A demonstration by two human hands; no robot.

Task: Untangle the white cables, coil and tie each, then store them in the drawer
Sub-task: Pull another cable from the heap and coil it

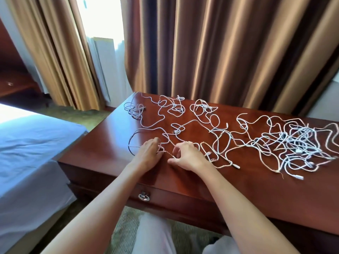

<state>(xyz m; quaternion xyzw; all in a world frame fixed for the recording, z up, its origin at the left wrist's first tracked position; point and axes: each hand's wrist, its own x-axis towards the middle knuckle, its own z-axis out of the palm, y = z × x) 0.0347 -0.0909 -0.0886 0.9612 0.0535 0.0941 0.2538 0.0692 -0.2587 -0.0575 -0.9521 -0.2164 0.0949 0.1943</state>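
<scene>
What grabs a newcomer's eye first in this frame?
The white cables sprawled over the red-brown desk top, densest in a knot at the right end. Next, the left hand and right hand at the near edge, fingers curled around one strand between them. Below sits the closed drawer's ring pull.

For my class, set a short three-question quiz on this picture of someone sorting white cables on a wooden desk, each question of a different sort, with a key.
1. True or false: the drawer under the desk top is already open.
2. Where is the densest tangle of white cables? A) the desk's right end B) on the bed C) in the drawer
3. Fill in: the left hand and right hand work a cable stretched between them near the desk's ____ edge.

Key: 1 false, it is shut, its ring handle in view. 2 A. 3 front.
</scene>
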